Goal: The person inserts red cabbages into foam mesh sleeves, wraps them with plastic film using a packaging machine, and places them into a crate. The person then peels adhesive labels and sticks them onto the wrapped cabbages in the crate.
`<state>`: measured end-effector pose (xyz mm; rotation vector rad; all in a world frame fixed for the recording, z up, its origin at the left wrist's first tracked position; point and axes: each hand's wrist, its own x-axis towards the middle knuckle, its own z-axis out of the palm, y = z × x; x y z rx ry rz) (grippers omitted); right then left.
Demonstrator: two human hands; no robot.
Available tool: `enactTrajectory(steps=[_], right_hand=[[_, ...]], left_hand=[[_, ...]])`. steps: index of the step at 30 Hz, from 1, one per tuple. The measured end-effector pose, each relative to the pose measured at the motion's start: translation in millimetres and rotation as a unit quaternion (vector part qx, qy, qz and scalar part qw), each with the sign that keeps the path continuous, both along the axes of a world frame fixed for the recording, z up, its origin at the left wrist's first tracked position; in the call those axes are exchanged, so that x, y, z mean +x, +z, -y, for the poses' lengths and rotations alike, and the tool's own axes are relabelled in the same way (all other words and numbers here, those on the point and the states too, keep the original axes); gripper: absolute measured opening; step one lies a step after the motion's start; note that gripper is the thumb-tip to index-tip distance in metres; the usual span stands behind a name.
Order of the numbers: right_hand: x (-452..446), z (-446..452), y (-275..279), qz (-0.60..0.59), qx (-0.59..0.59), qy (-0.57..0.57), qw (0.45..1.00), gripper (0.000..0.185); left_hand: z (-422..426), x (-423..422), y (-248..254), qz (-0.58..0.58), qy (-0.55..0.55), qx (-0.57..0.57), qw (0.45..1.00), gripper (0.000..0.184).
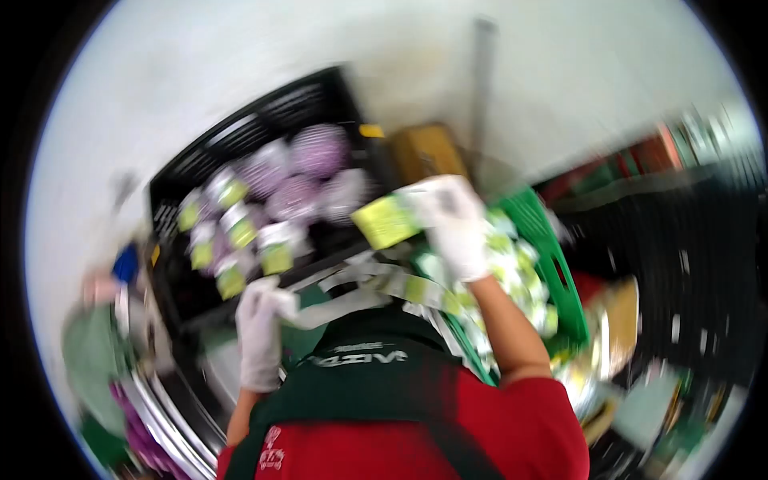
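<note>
The view is smeared by motion. My right hand (454,228), in a white glove, is closed on a yellow-green label (386,222), held out beside the black crate's right end. My left hand (261,332), also gloved, has its fingers closed round one end of a white paper strip (344,307). That strip runs to the right past my chest, with yellow-green labels (420,290) along it. In front of my left hand is the tilted black crate (240,132), holding several wrapped purple round items (320,150); some packs bear white and yellow-green labels.
A green crate (552,268) at my right holds many small white-and-green packs (520,276). A brown carton (428,152) stands against the pale wall (416,48). Metal rails (172,424) and a green bag-like shape (94,352) lie at the left. A dark ribbed surface (688,248) fills the right.
</note>
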<state>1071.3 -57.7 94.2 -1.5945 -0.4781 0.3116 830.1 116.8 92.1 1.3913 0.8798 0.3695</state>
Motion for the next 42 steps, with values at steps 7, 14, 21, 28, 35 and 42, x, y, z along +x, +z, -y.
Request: enactTrajectory(steps=[7,14,21,28,35,42], right_hand=[[48.1,-132.4,2.1,-0.009,-0.087,0.112,0.99,0.014],[66.6,-312.0,-99.9,0.115,-0.246,0.199,0.942,0.045],[48.6,-337.4,-123.8,0.451,-0.432,0.181,0.76,0.056],[10.9,-311.4,-69.1,0.149,-0.304,0.383,0.86,0.05],[-64.9,-223.1,25.3,0.103,-0.208,0.515,0.825,0.043],[12.7,-213.8,0.0,0.258,-0.157,0.378,0.875,0.032]], left_hand=[[-42.9,-48.0,-29.0,0.197,0.161,-0.147,0.956,0.018],[-82.0,-75.9,-44.8,0.212,0.249,-0.116,0.938,0.02],[-102.5,-80.0,-42.8,0.178,0.22,-0.127,0.951,0.024],[-114.5,-40.3,-29.9,0.078,0.224,-0.025,0.971,0.01],[-95.9,1.1,-28.0,0.164,0.191,-0.023,0.968,0.011],[-55.3,-15.3,-19.5,0.024,-0.015,-0.196,0.98,0.04]])
